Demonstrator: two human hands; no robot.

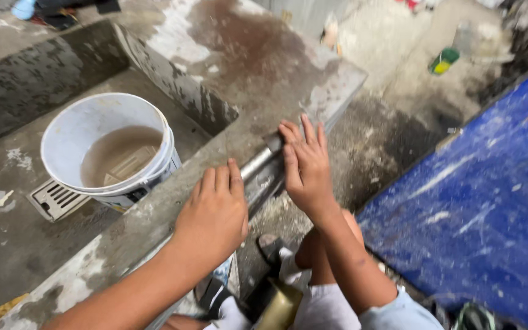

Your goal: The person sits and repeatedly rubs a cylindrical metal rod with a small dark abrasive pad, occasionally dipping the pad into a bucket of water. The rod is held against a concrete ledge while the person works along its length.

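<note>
Metal pipe (263, 160) on concrete ledge (154, 211) — rigid, likely heavy, wet-slick. Left hand (214, 214) curled over it, right hand (305, 168) spread flat pressing — take hold mid-length.

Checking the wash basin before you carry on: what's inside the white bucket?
The white bucket holds murky brown water, filling its lower part. A pale flat shape shows faintly below the surface; what it is cannot be told. The bucket stands partly over a floor drain grate, hiding part of it.

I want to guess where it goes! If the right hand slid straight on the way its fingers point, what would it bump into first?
Probably nothing solid soon: the right hand points along the wet concrete ledge, past the metal bar under it. Depth is unclear.
</note>
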